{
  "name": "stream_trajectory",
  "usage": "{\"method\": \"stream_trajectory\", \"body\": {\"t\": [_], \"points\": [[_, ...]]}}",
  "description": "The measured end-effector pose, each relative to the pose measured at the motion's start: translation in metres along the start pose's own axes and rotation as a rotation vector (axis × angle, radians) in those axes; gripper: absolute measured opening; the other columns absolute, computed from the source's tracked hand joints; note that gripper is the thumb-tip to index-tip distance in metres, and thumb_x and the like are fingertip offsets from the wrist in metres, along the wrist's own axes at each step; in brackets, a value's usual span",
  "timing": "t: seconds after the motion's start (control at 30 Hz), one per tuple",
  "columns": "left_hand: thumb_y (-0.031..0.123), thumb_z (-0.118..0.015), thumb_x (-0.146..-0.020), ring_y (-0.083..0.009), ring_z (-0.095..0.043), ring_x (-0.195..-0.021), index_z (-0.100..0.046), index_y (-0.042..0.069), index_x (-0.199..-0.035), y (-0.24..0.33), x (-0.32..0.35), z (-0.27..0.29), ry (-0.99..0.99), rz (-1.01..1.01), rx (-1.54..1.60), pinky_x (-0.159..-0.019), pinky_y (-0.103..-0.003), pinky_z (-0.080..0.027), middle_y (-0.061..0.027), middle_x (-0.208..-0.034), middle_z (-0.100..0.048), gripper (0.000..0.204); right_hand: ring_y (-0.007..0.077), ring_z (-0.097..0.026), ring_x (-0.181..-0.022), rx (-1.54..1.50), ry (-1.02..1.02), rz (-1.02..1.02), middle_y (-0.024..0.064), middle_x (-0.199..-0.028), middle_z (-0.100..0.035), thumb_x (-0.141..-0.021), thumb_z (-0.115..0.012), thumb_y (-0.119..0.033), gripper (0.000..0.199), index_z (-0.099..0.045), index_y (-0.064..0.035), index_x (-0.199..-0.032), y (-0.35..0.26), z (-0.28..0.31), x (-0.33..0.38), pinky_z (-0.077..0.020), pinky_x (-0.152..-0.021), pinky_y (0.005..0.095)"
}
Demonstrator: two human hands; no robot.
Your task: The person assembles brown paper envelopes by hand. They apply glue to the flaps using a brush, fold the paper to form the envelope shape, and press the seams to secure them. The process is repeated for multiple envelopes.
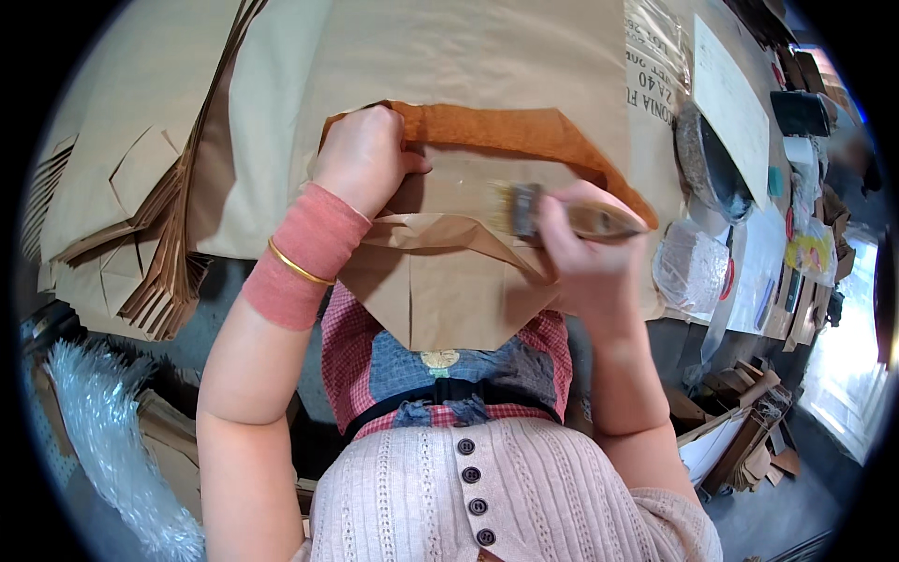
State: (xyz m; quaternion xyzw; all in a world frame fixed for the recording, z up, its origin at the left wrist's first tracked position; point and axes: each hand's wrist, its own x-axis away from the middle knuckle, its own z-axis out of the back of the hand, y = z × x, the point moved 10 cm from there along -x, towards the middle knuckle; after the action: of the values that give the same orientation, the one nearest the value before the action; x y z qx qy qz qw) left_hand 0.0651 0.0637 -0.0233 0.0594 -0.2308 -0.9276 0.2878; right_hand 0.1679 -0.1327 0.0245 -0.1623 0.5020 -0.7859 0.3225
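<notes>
The left hand (363,155) is pressing flat on the brown paper bag (440,290) lying at the table's near edge, its folded flap overhanging toward the person. The right hand (585,253) is gripping a glue brush (552,214) over the fold. Stacked bags (140,234) are crowding the left; a bowl (707,164) is sitting right.

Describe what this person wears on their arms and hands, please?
Both forearms are bare, with no gloves. The left hand has a wide pink cloth band wrapped around the wrist and a thin gold bangle over it. The right hand and its wrist carry nothing. A pale ribbed knit top with dark buttons shows below.
</notes>
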Motion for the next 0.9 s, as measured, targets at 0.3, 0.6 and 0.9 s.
{"method": "stream_trajectory", "body": {"t": [0.3, 0.6, 0.9], "points": [[0.008, -0.062, -0.071, -0.0192, -0.062, -0.068, -0.059, 0.011, -0.067, 0.083, 0.023, -0.004, 0.166, -0.383, -0.639, -0.059, -0.032, -0.049, -0.0055, -0.068, -0.060, 0.006, 0.0178, -0.066, -0.071, -0.017, -0.094, -0.224, 0.0042, -0.086, -0.070, -0.096, -0.058, -0.022, 0.026, -0.070, 0.0001, -0.104, -0.004, 0.064, 0.000, -0.0530, -0.067, 0.0341], [0.008, -0.063, -0.071, -0.0188, -0.061, -0.072, -0.058, 0.010, -0.068, 0.097, 0.034, -0.023, 0.017, -0.458, -0.607, -0.062, -0.031, -0.048, -0.0057, -0.072, -0.060, 0.006, 0.0246, -0.063, -0.102, -1.704, -0.084, -0.238, 0.0124, -0.104, -0.069, -0.104, -0.044, -0.032, 0.040, -0.058, -0.0013, -0.125, 0.103, -0.048, -0.040, -0.0380, -0.110, 0.0433], [0.030, -0.050, -0.095, -0.0295, -0.037, -0.140, -0.045, 0.008, -0.144, -0.029, 0.059, -0.005, 0.169, -0.110, -0.355, -0.116, -0.047, -0.026, -0.0118, -0.150, -0.044, 0.053, 0.0303, -0.064, -0.106, -1.885, -0.287, -0.273, 0.0140, -0.093, -0.069, -0.103, -0.043, -0.036, 0.043, -0.059, -0.0001, -0.121, 0.095, -0.062, -0.036, -0.0323, -0.116, 0.0483]]}}
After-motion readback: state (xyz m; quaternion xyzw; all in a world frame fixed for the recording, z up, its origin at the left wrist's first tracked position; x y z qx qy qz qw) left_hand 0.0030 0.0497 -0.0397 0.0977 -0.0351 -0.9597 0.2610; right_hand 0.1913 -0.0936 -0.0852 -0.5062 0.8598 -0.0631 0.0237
